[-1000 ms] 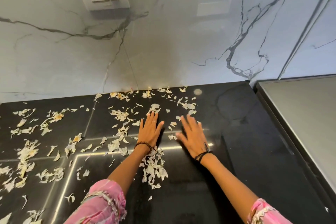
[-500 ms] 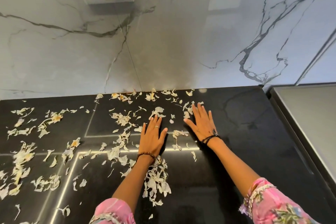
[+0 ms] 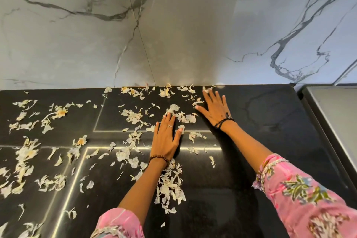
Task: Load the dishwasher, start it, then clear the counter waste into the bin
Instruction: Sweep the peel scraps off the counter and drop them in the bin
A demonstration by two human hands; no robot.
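Both hands flat, palms down on the black tabletop [image 3: 270,121], arms reaching forward toward the marble wall [image 3: 193,35]. Left hand [image 3: 166,139] sits mid-counter, fingers [image 3: 168,120] straight and close together pointing at the wall, thumb out to the right touching a peel scrap; holds nothing. Bead bracelet [image 3: 157,158] on the left wrist, ring on one finger. Right hand [image 3: 215,107] is farther forward and to the right, near the wall edge, fingers spread wide and angled up-left, fingertips touching scraps at the back edge; holds nothing. Dark cord band [image 3: 223,121] on the right wrist. Pink floral sleeves [image 3: 309,195] pushed up both forearms.

Waste: pale papery peel scraps [image 3: 170,185], too many to count, strewn over the left and centre of the tabletop, no common direction. Thickest clump lies under and just beside the left forearm; more between the two hands and along the wall. Right of the right hand the tabletop shows only reflections. Grey steel surface [image 3: 332,118] at far right.
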